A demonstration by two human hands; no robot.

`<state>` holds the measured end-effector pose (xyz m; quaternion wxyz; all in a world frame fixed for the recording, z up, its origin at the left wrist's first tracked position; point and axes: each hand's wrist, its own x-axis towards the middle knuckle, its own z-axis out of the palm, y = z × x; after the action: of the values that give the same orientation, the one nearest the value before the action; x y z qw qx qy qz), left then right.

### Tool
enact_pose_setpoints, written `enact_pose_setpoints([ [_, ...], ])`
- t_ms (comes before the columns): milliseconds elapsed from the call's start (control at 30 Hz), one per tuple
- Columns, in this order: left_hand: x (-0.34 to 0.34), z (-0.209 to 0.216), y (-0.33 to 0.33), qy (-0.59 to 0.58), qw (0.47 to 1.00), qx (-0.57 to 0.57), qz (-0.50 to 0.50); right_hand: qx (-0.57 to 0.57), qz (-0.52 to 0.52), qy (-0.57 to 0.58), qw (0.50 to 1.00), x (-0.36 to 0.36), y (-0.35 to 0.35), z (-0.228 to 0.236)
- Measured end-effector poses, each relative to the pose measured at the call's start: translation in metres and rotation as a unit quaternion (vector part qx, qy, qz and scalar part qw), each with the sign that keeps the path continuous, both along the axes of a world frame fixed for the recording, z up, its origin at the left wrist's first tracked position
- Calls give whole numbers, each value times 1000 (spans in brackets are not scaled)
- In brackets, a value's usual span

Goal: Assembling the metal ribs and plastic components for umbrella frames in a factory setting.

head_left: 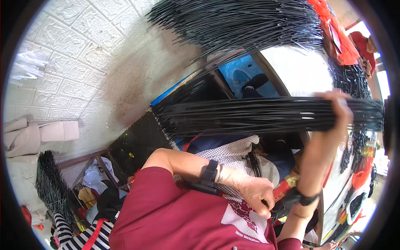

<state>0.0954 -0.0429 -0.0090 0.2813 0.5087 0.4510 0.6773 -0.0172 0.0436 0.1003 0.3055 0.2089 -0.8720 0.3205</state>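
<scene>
A long bundle of thin black strands (250, 114) stretches sideways in front of me. My right hand (339, 110), a little blurred, is wrapped round it near its right end. Closer to my chest, my left hand (255, 192) is curled shut with the knuckles up. Something dark shows between its thumb and fingers, too small to name. Beyond the held bundle, a much larger pile of similar black strands (241, 25) lies on a white surface (291, 68).
A dark board (141, 143) stands beside the white brick-patterned wall (83, 50). Another black bundle (52, 183) stands at the lower left, near striped cloth (83, 237). Red plastic bags (341, 39) and black chain-like pieces (354, 79) lie at the right. A checked cloth (229, 152) covers my lap.
</scene>
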Motion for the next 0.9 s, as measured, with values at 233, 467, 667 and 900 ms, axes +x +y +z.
enact_pose_setpoints([
  [233,12,-22,-20,37,998,56,-9,-638,122,-442,619,6,-105,-106],
  [467,6,-27,-47,-43,986,154,47,-606,58,-498,618,-4,-125,-199],
  [667,3,-33,-48,-39,989,116,82,-588,-91,-551,586,-18,-102,-258],
  [900,-5,-33,-49,-55,988,114,84,-649,-56,-587,481,-34,-115,-277],
])
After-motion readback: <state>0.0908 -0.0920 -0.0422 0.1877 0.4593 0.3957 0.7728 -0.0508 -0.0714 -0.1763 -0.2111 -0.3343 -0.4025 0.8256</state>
